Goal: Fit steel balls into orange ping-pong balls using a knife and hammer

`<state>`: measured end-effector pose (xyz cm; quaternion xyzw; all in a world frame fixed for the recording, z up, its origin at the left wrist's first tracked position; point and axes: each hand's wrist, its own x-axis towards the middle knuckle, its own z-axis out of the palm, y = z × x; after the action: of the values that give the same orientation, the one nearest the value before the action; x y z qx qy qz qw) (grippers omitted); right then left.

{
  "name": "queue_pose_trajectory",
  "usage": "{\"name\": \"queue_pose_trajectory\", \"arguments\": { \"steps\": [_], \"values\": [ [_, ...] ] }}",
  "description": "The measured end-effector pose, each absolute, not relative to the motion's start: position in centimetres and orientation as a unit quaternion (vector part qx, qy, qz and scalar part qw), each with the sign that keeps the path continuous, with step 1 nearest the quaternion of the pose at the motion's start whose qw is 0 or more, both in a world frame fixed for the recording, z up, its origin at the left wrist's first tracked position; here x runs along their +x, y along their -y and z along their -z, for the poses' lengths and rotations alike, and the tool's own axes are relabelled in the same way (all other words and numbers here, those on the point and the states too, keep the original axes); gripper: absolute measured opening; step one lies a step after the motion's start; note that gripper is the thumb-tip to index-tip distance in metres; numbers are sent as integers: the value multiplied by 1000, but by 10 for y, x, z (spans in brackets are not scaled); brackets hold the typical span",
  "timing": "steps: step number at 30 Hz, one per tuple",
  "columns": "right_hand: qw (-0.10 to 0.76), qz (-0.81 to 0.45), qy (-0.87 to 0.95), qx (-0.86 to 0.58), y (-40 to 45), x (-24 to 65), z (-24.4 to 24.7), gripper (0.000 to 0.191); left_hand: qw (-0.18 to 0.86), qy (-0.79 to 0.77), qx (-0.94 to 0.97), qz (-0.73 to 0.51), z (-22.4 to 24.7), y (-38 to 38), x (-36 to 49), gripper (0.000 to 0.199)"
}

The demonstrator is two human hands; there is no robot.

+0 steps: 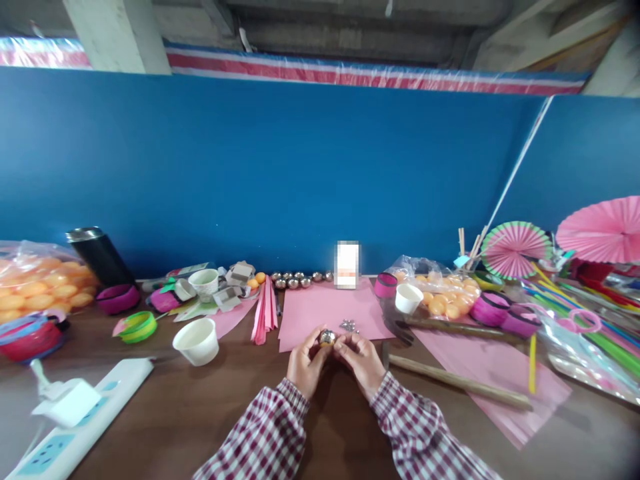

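Over the front edge of the pink paper (330, 303), my left hand (306, 365) pinches a small shiny silver ball (327, 337) between thumb and fingers. A bit of orange shows under the ball. My right hand (364, 365) is closed in a pinch at the ball's right side, its thumb and forefinger together. What lies between those fingertips is too small to make out. Just beyond my right hand, a little heap of small silver pieces (349, 325) rests on the paper. More silver balls (299, 280) stand in rows behind the paper.
A hammer (460, 381) lies to the right, with another wooden-handled tool (465, 329) behind it. Paper cups (197, 341) and pink strips (265, 313) are on the left. Bagged orange balls (450, 297) stand at the right. A power strip (95, 420) occupies the near left.
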<state>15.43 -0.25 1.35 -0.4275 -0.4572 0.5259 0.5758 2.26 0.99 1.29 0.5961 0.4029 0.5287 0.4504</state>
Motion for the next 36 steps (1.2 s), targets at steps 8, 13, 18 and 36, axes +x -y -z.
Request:
{"name": "queue_pose_trajectory", "arguments": {
  "steps": [8, 13, 18, 36],
  "values": [
    [582, -548, 454, -393, 0, 153, -9, 23, 462, -398, 590, -529, -13, -10, 23, 40],
    [571, -543, 476, -391, 2, 152, -16, 21, 483, -393, 577, -529, -11, -12, 23, 42],
    [571, -539, 503, -363, 3, 151, -20, 20, 484, -391, 572, -535, -13, -13, 23, 41],
    [588, -403, 493, -498, 5, 154, -16, 25, 514, -396, 532, -545, -11, -15, 24, 44]
  ]
}}
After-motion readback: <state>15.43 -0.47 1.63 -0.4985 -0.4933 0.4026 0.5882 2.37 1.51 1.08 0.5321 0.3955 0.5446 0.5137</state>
